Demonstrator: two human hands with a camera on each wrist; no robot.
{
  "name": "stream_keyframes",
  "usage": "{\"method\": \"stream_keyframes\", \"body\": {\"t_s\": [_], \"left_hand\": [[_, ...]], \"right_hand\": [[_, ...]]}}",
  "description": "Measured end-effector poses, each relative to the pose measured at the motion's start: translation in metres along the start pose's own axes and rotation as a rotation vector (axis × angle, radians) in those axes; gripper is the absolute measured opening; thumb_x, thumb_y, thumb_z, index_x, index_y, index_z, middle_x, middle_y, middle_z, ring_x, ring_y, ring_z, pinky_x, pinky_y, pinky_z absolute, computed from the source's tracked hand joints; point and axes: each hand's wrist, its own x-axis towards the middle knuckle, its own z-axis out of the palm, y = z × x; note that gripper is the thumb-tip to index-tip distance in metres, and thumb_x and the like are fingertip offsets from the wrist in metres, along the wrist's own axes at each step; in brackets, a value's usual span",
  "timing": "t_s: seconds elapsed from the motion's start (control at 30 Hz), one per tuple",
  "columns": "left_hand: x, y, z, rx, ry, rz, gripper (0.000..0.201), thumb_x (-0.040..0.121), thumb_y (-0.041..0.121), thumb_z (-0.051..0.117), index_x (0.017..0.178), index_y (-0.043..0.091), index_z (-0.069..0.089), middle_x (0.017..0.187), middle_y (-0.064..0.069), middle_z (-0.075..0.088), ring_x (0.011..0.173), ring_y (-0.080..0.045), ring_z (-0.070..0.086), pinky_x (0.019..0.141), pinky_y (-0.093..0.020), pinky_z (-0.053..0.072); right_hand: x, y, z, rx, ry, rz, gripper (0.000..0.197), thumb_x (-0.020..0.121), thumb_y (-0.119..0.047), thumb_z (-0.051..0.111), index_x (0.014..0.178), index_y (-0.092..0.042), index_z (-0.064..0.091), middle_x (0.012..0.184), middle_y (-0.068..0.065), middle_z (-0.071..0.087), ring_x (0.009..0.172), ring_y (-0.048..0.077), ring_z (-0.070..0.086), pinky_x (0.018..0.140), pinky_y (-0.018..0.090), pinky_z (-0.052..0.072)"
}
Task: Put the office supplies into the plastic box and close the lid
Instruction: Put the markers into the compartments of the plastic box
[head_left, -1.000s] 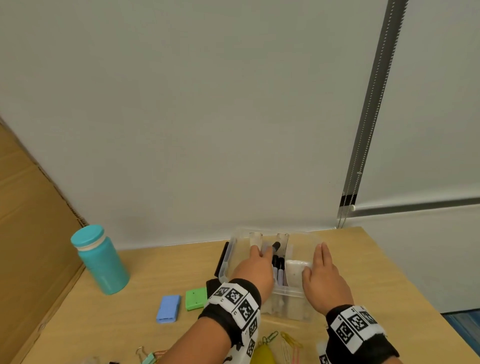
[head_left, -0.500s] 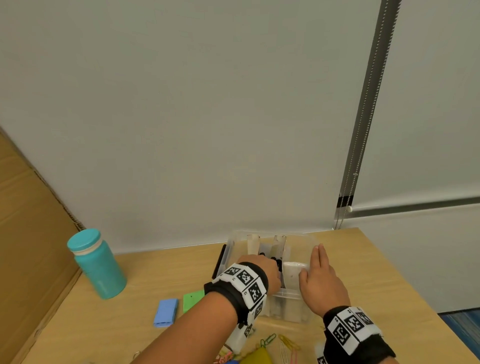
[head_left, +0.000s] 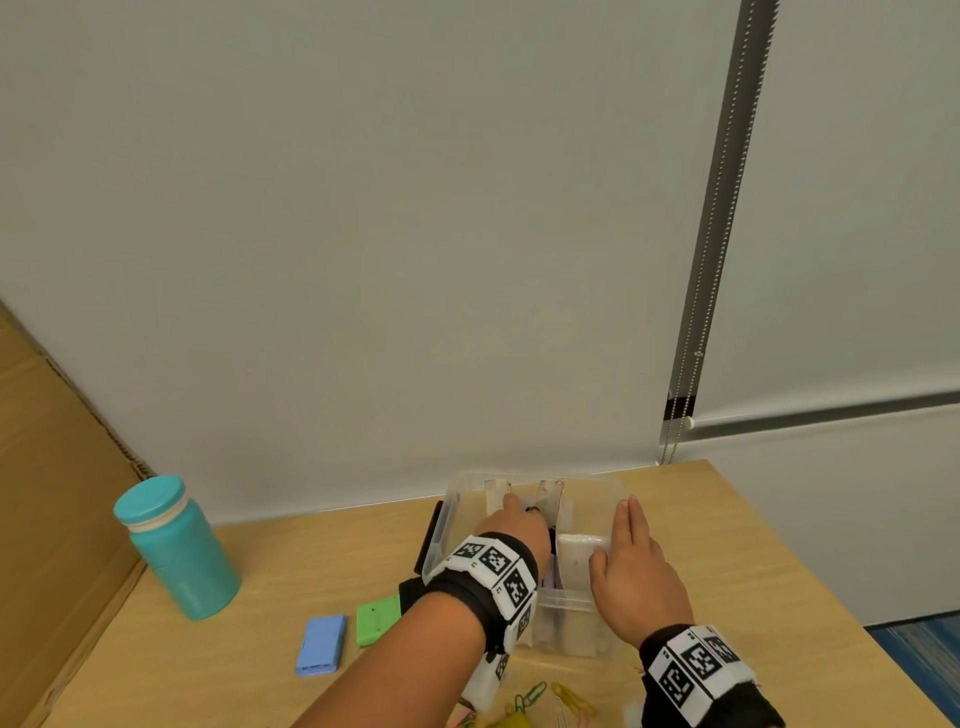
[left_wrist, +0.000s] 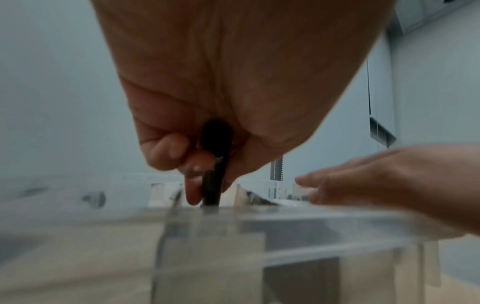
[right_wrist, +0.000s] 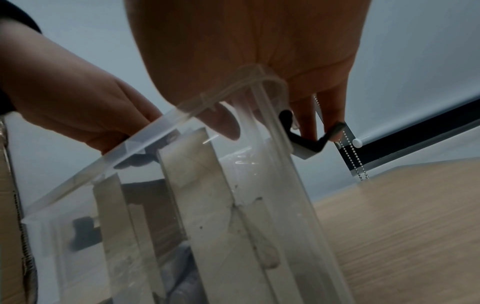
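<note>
A clear plastic box stands open on the wooden table by the wall. My left hand reaches down into its middle section, fingers curled round a black marker that points down into the box. More markers lie under that hand, mostly hidden. My right hand rests flat with straight fingers on the box's right rim, beside a white insert. In the right wrist view the palm sits on the rim's corner, and a black latch shows at the fingertips.
A blue block and a green block lie left of the box. Coloured paper clips lie at the near edge. A teal bottle stands far left by a cardboard sheet. Bare tabletop lies right of the box.
My left hand has dipped forward and deeper into the box with the marker; its black tip no longer sticks up past the fingers. The right hand stays on the rim.
</note>
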Motion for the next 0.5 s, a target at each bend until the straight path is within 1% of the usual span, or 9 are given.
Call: {"method": "stream_keyframes", "body": {"t_s": [0.07,0.1,0.13,0.2,0.23,0.33,0.43,0.47,0.5], "left_hand": [[0.007,0.008,0.002,-0.050,0.002,-0.024,0.046,0.091,0.005,0.047,0.137,0.002,0.039,0.139,-0.018,0.030,0.115,-0.036,0.052,0.093,-0.040,0.045],[0.011,0.011,0.003,-0.056,-0.014,-0.021,0.045,0.092,0.006,0.046,0.136,0.002,0.041,0.140,-0.018,0.033,0.117,-0.035,0.052,0.096,-0.040,0.044],[0.014,0.015,0.003,-0.042,-0.049,-0.013,0.043,0.092,0.007,0.047,0.134,0.002,0.043,0.139,-0.019,0.038,0.119,-0.035,0.052,0.097,-0.040,0.044],[0.020,0.018,0.004,0.013,-0.134,0.007,0.038,0.093,0.009,0.048,0.129,0.000,0.049,0.132,-0.021,0.052,0.117,-0.034,0.055,0.096,-0.040,0.046],[0.022,0.018,0.006,0.034,-0.165,0.018,0.036,0.093,0.010,0.049,0.128,-0.001,0.051,0.129,-0.021,0.055,0.116,-0.034,0.056,0.097,-0.040,0.046],[0.023,0.017,0.011,0.107,-0.246,0.027,0.038,0.096,0.012,0.047,0.130,-0.005,0.047,0.133,-0.023,0.052,0.122,-0.037,0.051,0.103,-0.042,0.042],[0.024,0.018,0.013,0.194,-0.320,0.043,0.037,0.097,0.012,0.047,0.130,-0.005,0.049,0.133,-0.022,0.053,0.122,-0.035,0.051,0.102,-0.041,0.041],[0.023,0.017,0.013,0.225,-0.323,0.063,0.037,0.097,0.013,0.047,0.129,-0.004,0.050,0.132,-0.021,0.054,0.122,-0.035,0.052,0.101,-0.041,0.041],[0.023,0.016,0.015,0.250,-0.290,0.091,0.036,0.096,0.013,0.047,0.128,-0.004,0.051,0.131,-0.020,0.055,0.120,-0.034,0.053,0.099,-0.040,0.043]], "right_hand": [[0.000,0.000,-0.001,-0.002,-0.001,0.000,0.067,0.099,-0.037,0.025,0.152,-0.009,-0.004,0.160,0.006,-0.012,0.143,0.023,0.023,0.112,0.033,0.033],[0.000,0.000,-0.001,-0.002,-0.002,-0.001,0.067,0.099,-0.037,0.025,0.152,-0.009,-0.004,0.160,0.006,-0.012,0.143,0.023,0.023,0.112,0.033,0.033],[0.000,0.000,-0.001,-0.001,-0.003,0.000,0.067,0.099,-0.037,0.025,0.152,-0.009,-0.005,0.160,0.006,-0.012,0.144,0.023,0.023,0.112,0.033,0.032],[0.000,0.000,-0.001,0.003,-0.003,0.000,0.067,0.099,-0.037,0.025,0.152,-0.009,-0.005,0.160,0.006,-0.013,0.144,0.022,0.022,0.112,0.033,0.031],[0.000,0.000,0.000,0.003,0.000,-0.002,0.067,0.099,-0.037,0.025,0.152,-0.009,-0.005,0.160,0.006,-0.012,0.144,0.022,0.022,0.113,0.032,0.032],[0.000,0.001,0.001,0.007,0.008,-0.006,0.067,0.099,-0.037,0.024,0.152,-0.009,-0.005,0.160,0.006,-0.012,0.143,0.021,0.023,0.112,0.032,0.033],[0.001,0.002,0.002,0.001,0.013,-0.007,0.067,0.099,-0.038,0.024,0.152,-0.009,-0.005,0.160,0.006,-0.012,0.143,0.021,0.024,0.111,0.033,0.034],[0.001,0.002,0.002,0.001,0.011,-0.007,0.067,0.099,-0.038,0.024,0.152,-0.009,-0.005,0.160,0.006,-0.012,0.143,0.021,0.024,0.111,0.033,0.034],[0.001,0.002,0.002,0.000,0.010,-0.008,0.067,0.099,-0.038,0.024,0.152,-0.009,-0.005,0.160,0.006,-0.012,0.143,0.021,0.025,0.111,0.033,0.034]]}}
